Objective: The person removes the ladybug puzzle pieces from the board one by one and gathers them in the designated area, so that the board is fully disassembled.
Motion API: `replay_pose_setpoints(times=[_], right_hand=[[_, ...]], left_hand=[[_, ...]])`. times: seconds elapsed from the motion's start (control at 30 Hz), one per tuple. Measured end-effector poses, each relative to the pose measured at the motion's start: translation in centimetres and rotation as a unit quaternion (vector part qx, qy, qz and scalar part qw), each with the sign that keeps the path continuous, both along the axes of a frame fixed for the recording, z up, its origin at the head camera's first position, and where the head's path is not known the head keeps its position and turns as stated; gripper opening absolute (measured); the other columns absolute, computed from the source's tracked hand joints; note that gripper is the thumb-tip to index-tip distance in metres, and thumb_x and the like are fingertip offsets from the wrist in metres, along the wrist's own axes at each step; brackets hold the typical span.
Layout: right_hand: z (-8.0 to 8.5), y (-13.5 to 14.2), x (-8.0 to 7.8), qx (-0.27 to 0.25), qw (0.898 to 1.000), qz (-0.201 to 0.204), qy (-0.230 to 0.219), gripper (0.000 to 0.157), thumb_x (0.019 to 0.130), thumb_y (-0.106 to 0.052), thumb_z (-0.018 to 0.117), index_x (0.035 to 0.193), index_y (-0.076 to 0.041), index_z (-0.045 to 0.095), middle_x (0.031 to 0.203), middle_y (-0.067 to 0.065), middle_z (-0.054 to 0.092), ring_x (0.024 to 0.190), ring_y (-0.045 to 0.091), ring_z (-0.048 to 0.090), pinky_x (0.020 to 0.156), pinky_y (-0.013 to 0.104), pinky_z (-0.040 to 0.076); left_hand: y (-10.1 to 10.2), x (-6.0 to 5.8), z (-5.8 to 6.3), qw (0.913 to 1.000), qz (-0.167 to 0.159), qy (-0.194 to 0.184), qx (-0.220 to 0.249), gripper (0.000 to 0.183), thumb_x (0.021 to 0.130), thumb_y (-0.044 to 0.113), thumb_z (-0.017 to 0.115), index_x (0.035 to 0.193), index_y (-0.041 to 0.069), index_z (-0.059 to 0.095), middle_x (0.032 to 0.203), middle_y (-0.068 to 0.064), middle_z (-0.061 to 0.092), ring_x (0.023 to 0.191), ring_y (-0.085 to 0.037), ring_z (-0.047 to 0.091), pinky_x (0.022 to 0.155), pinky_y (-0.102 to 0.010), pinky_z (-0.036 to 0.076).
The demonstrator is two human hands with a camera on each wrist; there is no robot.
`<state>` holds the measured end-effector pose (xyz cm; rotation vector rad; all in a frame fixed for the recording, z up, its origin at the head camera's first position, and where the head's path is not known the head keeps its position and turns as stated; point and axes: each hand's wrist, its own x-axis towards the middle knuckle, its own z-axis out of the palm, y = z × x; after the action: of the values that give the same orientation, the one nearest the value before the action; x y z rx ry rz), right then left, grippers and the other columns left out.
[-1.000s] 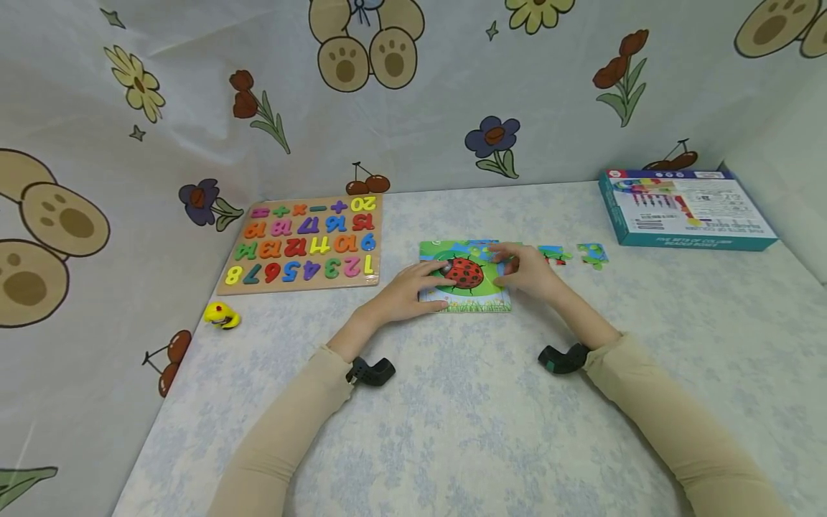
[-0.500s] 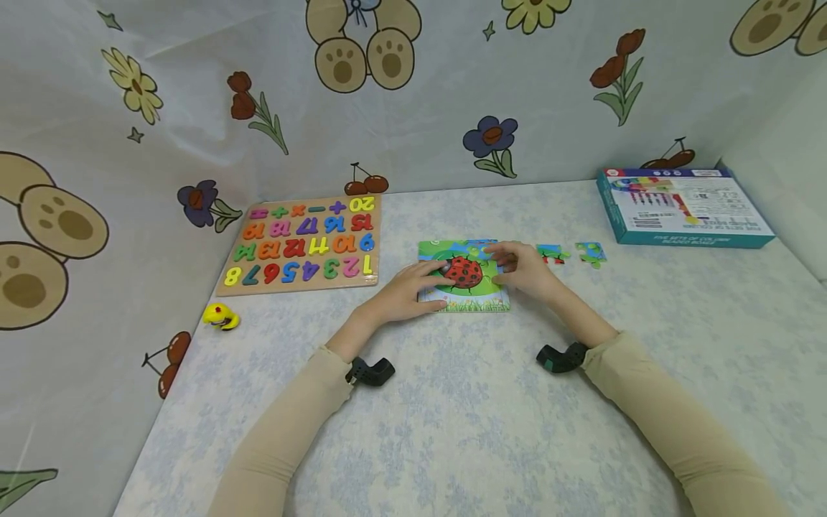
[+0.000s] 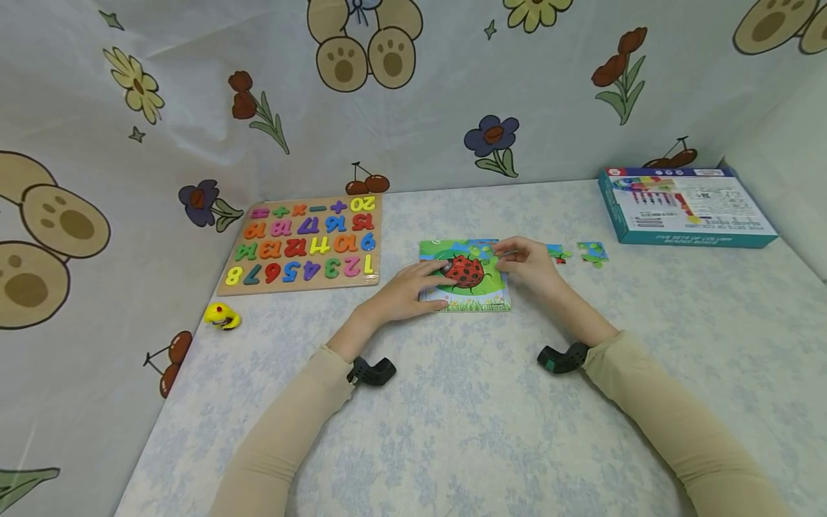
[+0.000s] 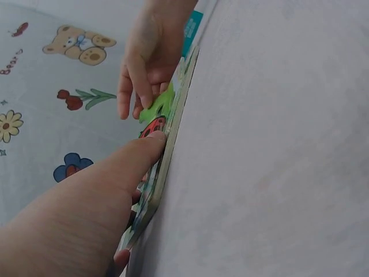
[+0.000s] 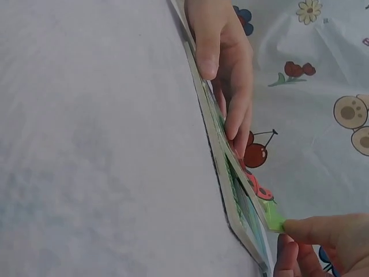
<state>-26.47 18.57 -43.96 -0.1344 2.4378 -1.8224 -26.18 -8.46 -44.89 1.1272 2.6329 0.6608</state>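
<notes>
A ladybug jigsaw puzzle [image 3: 466, 274] lies in its flat board [image 3: 481, 306] in the middle of the table. Over its left side rests my left hand [image 3: 410, 291], fingers and thumb spread fairly straight; in the left wrist view its thumb [image 4: 154, 137] presses near the board's edge. My right hand [image 3: 531, 267] is at the puzzle's right side. Its thumb and fingers pinch a green puzzle piece [image 5: 273, 218], which tilts up off the board in the right wrist view. The ladybug [image 5: 260, 188] shows beside that piece. My right fingers partly hide the board's upper right corner.
Loose puzzle pieces lie right of my right hand, one [image 3: 592, 253] fully visible and another [image 3: 558, 253] partly covered. A wooden number board [image 3: 304, 248] stands back left, with a yellow toy [image 3: 222, 315] before it. A teal box [image 3: 691, 212] sits back right.
My right hand has shifted slightly to the right and now covers part of the nearer loose piece. My left hand stays in place on the puzzle.
</notes>
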Motion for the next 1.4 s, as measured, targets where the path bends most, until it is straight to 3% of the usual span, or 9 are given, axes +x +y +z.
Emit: replay_pose_setpoints(times=[0.17, 0.37, 0.43, 0.63, 0.77, 0.87, 1.07, 1.27, 1.4], right_hand=[[0.1, -0.1, 0.1, 0.022, 1.000, 0.004, 0.012, 0.039, 0.085, 0.005, 0.064, 0.123, 0.007, 0.057, 0.116, 0.018, 0.059, 0.083, 0.003, 0.057, 0.071, 0.011, 0.050], [0.3, 0.0, 0.2, 0.126, 0.986, 0.105, 0.040, 0.048, 0.081, 0.006, 0.068, 0.127, 0.002, 0.056, 0.124, 0.021, 0.057, 0.088, 0.020, 0.050, 0.071, 0.019, 0.045], [0.3, 0.0, 0.2, 0.146, 0.981, 0.119, 0.048, 0.047, 0.081, 0.006, 0.068, 0.127, 0.000, 0.057, 0.124, 0.020, 0.057, 0.089, 0.023, 0.050, 0.072, 0.022, 0.045], [0.5, -0.1, 0.2, 0.132, 0.987, 0.090, 0.030, 0.038, 0.089, 0.001, 0.060, 0.127, 0.001, 0.057, 0.128, 0.022, 0.057, 0.090, 0.020, 0.057, 0.069, 0.018, 0.048], [0.7, 0.0, 0.3, 0.127, 0.986, 0.101, 0.036, 0.039, 0.087, 0.003, 0.062, 0.126, 0.002, 0.057, 0.130, 0.023, 0.055, 0.089, 0.022, 0.056, 0.068, 0.017, 0.047], [0.7, 0.0, 0.3, 0.131, 0.985, 0.108, 0.041, 0.040, 0.085, 0.005, 0.063, 0.125, 0.002, 0.057, 0.130, 0.023, 0.055, 0.090, 0.023, 0.056, 0.070, 0.016, 0.047], [0.6, -0.2, 0.2, 0.134, 0.985, 0.099, 0.033, 0.039, 0.087, 0.002, 0.062, 0.126, 0.003, 0.057, 0.128, 0.023, 0.055, 0.092, 0.022, 0.057, 0.070, 0.015, 0.047], [1.4, 0.3, 0.2, 0.101, 0.993, 0.055, -0.005, 0.041, 0.090, -0.005, 0.061, 0.130, 0.000, 0.055, 0.108, 0.017, 0.058, 0.080, 0.007, 0.057, 0.068, 0.020, 0.047], [2.4, 2.1, 0.4, 0.084, 0.996, 0.020, -0.024, 0.043, 0.091, -0.008, 0.060, 0.132, 0.000, 0.052, 0.094, 0.001, 0.057, 0.076, 0.001, 0.056, 0.072, 0.021, 0.052]], left_hand=[[0.0, 0.0, 0.0, 1.0000, 0.000, 0.003, 0.000, 0.047, 0.094, 0.042, 0.056, 0.138, 0.024, 0.051, 0.158, -0.003, 0.027, 0.148, -0.025, 0.019, 0.122, -0.045, 0.011], [0.1, 0.1, 0.0, 1.0000, 0.004, 0.007, -0.001, 0.048, 0.095, 0.042, 0.055, 0.138, 0.023, 0.051, 0.158, -0.002, 0.025, 0.148, -0.027, 0.018, 0.122, -0.045, 0.011], [0.2, 0.2, 0.0, 1.0000, 0.003, 0.008, -0.002, 0.047, 0.095, 0.041, 0.055, 0.139, 0.022, 0.050, 0.159, -0.002, 0.023, 0.149, -0.026, 0.016, 0.122, -0.045, 0.010], [0.6, 0.6, 0.3, 0.9999, -0.010, 0.005, -0.008, 0.046, 0.098, 0.035, 0.051, 0.141, 0.018, 0.047, 0.158, -0.002, 0.026, 0.148, -0.018, 0.019, 0.123, -0.043, 0.008], [1.3, 1.0, 0.0, 0.9980, -0.008, 0.046, -0.043, 0.045, 0.100, 0.035, 0.046, 0.144, 0.030, 0.042, 0.158, -0.005, 0.027, 0.148, -0.019, 0.021, 0.122, -0.046, 0.011], [2.2, 1.7, -0.2, 0.9951, -0.014, 0.071, -0.068, 0.045, 0.100, 0.044, 0.040, 0.145, 0.039, 0.037, 0.159, -0.010, 0.021, 0.149, -0.023, 0.015, 0.121, -0.050, 0.010], [3.3, 3.0, 0.0, 0.9930, -0.033, 0.066, -0.092, 0.050, 0.096, 0.060, 0.034, 0.144, 0.045, 0.035, 0.161, -0.014, 0.012, 0.150, -0.026, 0.006, 0.121, -0.050, 0.009], [3.4, 3.2, 0.2, 0.9926, -0.031, 0.065, -0.098, 0.050, 0.095, 0.060, 0.037, 0.143, 0.046, 0.036, 0.161, -0.014, 0.012, 0.150, -0.026, 0.006, 0.121, -0.049, 0.011], [3.4, 3.0, 0.0, 0.9929, -0.030, 0.077, -0.085, 0.047, 0.096, 0.057, 0.041, 0.141, 0.045, 0.040, 0.160, -0.013, 0.017, 0.149, -0.026, 0.013, 0.120, -0.050, 0.016]])
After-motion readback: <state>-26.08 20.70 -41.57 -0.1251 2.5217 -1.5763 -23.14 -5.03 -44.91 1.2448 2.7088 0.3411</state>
